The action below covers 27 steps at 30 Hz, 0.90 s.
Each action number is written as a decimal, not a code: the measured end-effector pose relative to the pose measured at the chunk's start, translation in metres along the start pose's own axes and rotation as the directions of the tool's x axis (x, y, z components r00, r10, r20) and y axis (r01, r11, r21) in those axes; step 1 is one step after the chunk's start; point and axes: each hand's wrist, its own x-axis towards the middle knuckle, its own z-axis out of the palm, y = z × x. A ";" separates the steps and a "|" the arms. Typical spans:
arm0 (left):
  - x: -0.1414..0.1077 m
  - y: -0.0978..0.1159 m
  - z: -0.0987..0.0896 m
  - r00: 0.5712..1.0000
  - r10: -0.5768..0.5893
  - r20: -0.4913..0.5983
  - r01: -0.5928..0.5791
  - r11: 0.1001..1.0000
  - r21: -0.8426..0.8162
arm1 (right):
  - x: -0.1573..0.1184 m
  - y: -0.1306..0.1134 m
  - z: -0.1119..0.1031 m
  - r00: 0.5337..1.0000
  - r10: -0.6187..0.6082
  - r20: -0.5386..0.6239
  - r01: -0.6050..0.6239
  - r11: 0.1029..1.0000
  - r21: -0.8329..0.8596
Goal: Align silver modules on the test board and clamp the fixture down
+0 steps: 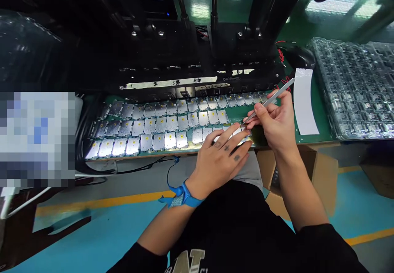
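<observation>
Here we go, the right hand was clenched on a pair of steel tweezers, pinching them between thumb and fingers, and I had the tips right down at the silver shielded modules, just right of centre in the frame. The left hand was grasping nothing: its fingers lay spread and flat across the right end of the bottom row, touching the modules. Those modules sat in three rows on a green circuit board, along the front of a black fixture marked with numbered tape. A blue wrist strap circled the left wrist, with its cord running off left. Upper right, a clear plastic tray held rows of small parts, a white paper strip lay just beside it, and a cardboard box stood below the bench edge. The far left was pixelated, so I couldn't make that out.
</observation>
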 end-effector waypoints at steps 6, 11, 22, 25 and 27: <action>-0.006 -0.004 -0.018 1.000 -0.020 0.005 0.020 0.995 -0.094 | -0.005 -0.010 0.005 0.996 -0.089 -0.025 0.089 0.996 -0.022; -0.017 -0.009 -0.022 0.997 -0.082 -0.009 0.082 0.997 -0.004 | -0.009 -0.021 0.014 0.997 -0.065 0.032 0.066 0.997 -0.028; -0.015 -0.008 -0.015 0.992 -0.114 -0.056 0.113 0.994 -0.011 | -0.004 -0.015 0.022 0.986 0.125 0.111 -0.126 0.992 0.003; -0.015 -0.008 -0.016 0.991 -0.120 -0.058 0.119 0.993 -0.019 | -0.004 -0.015 0.022 0.986 0.129 0.106 -0.128 0.992 -0.018; -0.014 -0.008 -0.016 0.990 -0.122 -0.067 0.121 0.992 -0.021 | -0.004 -0.015 0.021 0.986 0.125 0.111 -0.123 0.992 -0.027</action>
